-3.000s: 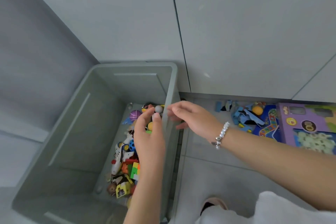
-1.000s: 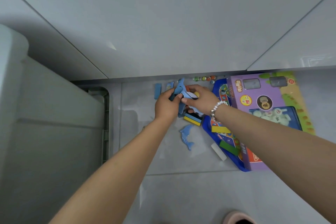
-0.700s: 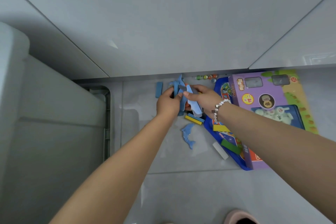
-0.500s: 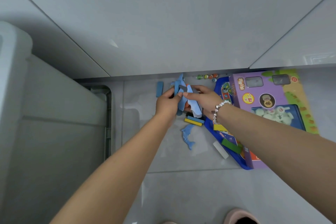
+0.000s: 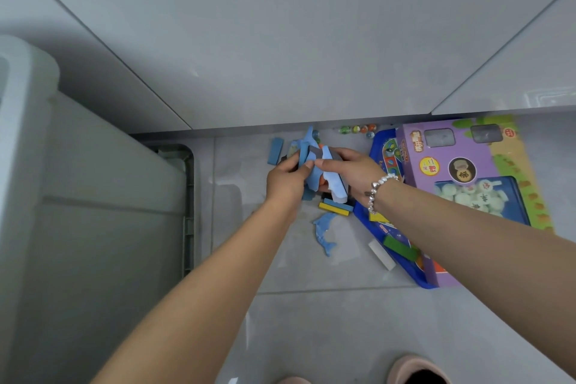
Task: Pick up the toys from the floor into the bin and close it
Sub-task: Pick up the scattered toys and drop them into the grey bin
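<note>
Blue foam pieces (image 5: pixel 335 188), flat and animal-shaped, sit bunched between both hands just above the floor, close to the base of the pale cabinet fronts (image 5: pixel 280 40). The left hand (image 5: pixel 285 182) curls its fingers and thumb around the left side of the bunch; the right hand (image 5: pixel 352 173), a beaded bracelet (image 5: pixel 378 188) on its wrist, pinches the same bunch from the right with thumb and fingers bent around it. Directly below them lie a yellow block (image 5: pixel 333 209) and a blue one touching it, then a loose blue dolphin (image 5: pixel 324 235) flat on the grey tile. A small blue block (image 5: pixel 275 151) lies to the left, and a row of marbles (image 5: pixel 358 129) rests along the cabinet base. Right of the hands a blue game board (image 5: pixel 392 240) carries a green block (image 5: pixel 400 249), with a white block (image 5: pixel 381 255) beside its edge. A purple box (image 5: pixel 442 178) overlaps the board; its window shows round pale pieces marked with Chinese characters, and the printed title is too small to read. The grey bin (image 5: pixel 93 196) stands at the far left, well apart from the toys.
</note>
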`<action>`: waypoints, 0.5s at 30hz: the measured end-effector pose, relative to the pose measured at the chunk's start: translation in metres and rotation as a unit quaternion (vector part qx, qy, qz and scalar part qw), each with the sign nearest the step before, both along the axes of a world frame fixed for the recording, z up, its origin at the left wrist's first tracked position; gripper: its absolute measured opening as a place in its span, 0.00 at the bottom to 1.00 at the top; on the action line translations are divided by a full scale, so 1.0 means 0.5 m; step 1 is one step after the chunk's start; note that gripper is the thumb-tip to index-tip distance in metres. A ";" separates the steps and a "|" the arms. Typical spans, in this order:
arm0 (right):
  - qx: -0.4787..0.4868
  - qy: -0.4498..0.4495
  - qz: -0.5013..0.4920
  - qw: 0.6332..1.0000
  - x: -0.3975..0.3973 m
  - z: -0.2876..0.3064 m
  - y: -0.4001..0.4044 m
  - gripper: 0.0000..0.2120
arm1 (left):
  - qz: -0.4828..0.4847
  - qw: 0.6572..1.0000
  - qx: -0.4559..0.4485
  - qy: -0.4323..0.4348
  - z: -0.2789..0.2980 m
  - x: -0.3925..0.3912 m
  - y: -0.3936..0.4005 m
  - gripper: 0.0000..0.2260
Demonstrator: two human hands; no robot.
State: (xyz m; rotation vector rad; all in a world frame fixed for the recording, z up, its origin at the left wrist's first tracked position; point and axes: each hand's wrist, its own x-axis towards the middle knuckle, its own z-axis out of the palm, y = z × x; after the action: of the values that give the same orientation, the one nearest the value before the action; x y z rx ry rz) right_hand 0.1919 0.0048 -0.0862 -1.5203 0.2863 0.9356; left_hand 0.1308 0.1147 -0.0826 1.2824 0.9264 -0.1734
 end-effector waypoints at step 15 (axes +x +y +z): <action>0.058 0.011 0.024 0.998 -0.080 0.149 -0.003 0.16 | 0.030 0.999 0.024 -0.009 0.188 -0.089 -0.003 0.14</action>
State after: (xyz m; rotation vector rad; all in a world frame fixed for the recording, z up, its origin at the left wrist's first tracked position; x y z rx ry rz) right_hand 0.1517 0.0034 -0.0119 -1.4157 0.2076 0.9915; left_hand 0.0862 0.1134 0.0112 1.2978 0.9576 -0.0940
